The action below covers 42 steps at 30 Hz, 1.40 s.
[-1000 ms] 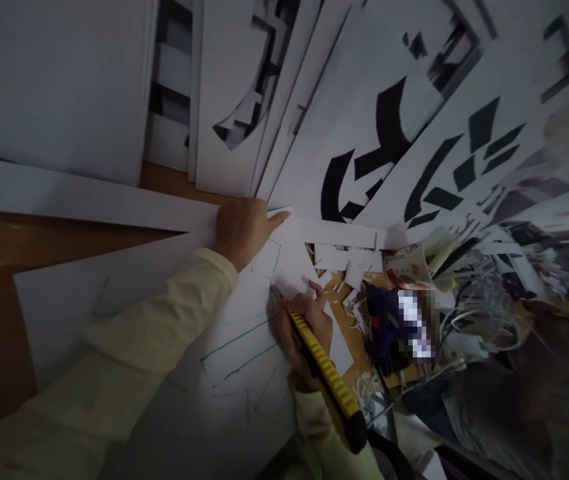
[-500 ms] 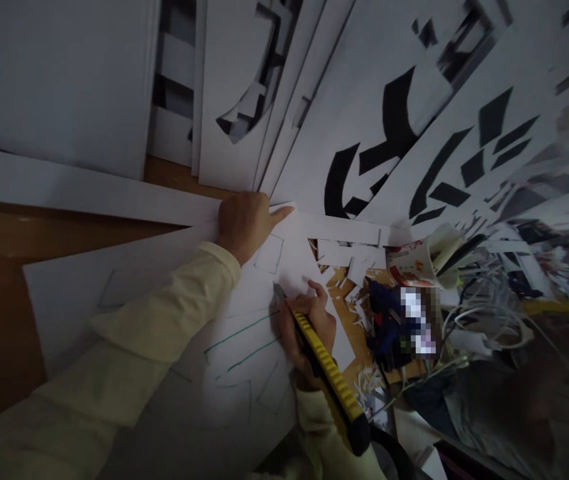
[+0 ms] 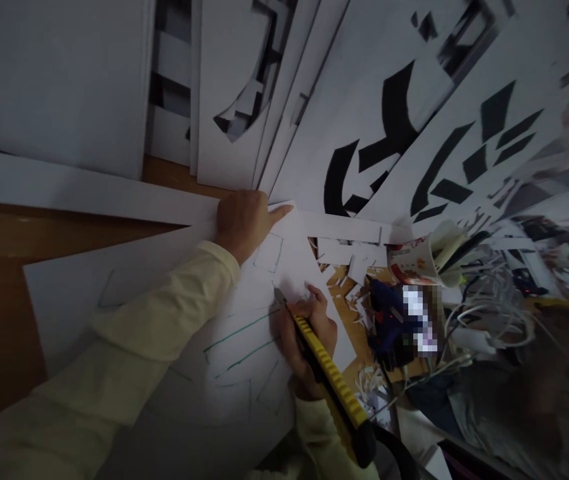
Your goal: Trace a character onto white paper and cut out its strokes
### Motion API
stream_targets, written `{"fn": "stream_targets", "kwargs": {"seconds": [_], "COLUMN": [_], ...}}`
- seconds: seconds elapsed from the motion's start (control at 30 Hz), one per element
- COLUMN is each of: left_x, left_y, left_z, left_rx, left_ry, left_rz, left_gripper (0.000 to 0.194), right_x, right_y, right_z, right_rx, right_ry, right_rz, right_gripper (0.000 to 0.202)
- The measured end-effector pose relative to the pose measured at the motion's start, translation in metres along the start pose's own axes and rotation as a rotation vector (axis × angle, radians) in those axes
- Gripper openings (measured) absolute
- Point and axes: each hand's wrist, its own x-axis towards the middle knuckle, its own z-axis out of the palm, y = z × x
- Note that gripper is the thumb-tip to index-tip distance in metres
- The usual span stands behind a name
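A white board (image 3: 164, 393) with shapes outlined in green and dark lines lies before me on the wooden table. My right hand (image 3: 309, 330) grips a yellow and black utility knife (image 3: 331, 373), its blade tip touching or just over the board beside the lines. Further up, my left hand (image 3: 244, 220) presses on the board's upper edge, fingers curled under and thumb stretched to the right. Whether anything is between its curled fingers is hidden.
White sheets with black cut-out shapes (image 3: 399, 107) stand or lie at the back. Right of the board are paper scraps (image 3: 359, 270), a printed cup (image 3: 414, 260) holding tools, a blue glue gun (image 3: 387, 313) and tangled cables (image 3: 494, 320). A person's blurred arm (image 3: 524, 400) shows at the lower right.
The knife and my right hand have shifted very slightly down and right. My left hand stays in nearly the same spot.
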Motion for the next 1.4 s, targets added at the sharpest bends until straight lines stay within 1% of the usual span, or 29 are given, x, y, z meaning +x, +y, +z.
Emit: {"fn": "stream_targets", "kwargs": {"seconds": [0.3,0.43,0.5,0.77,0.9,1.03,1.17,1.27,1.4], "left_x": [0.002,0.000,-0.001,0.003,0.002,0.000,0.000,0.001,0.003], "left_y": [-0.002,-0.002,-0.002,-0.002,-0.001,0.001,0.002,0.002,0.001], "left_z": [0.003,0.003,0.002,0.003,0.002,0.001,0.002,0.004,0.006], "left_rx": [0.054,0.063,0.051,0.025,0.027,0.023,0.020,0.022,0.037], "left_ry": [0.021,0.072,0.092,0.071,0.057,0.059,0.048,0.056,0.072], "left_rz": [-0.003,0.053,0.060,0.033,0.017,0.026,0.005,0.011,0.008], "left_gripper": [0.074,0.073,0.073,0.072,0.071,0.070,0.070,0.069,0.068], "right_x": [-0.003,-0.004,-0.004,0.001,0.002,0.004,0.005,0.004,0.005], "right_y": [-0.002,-0.005,-0.007,-0.018,-0.020,-0.020,-0.016,-0.012,-0.016], "right_z": [0.000,-0.001,-0.002,-0.005,-0.008,-0.012,-0.010,-0.007,-0.011], "right_rx": [0.014,0.050,0.052,0.065,0.041,0.029,0.044,-0.001,0.037], "right_ry": [0.037,0.040,0.048,0.068,0.023,0.020,0.076,0.097,0.146], "right_rz": [0.054,0.104,0.122,0.177,0.227,0.178,0.096,0.034,0.017], "right_gripper": [0.014,0.015,0.014,0.012,0.009,0.011,0.012,0.014,0.014]}}
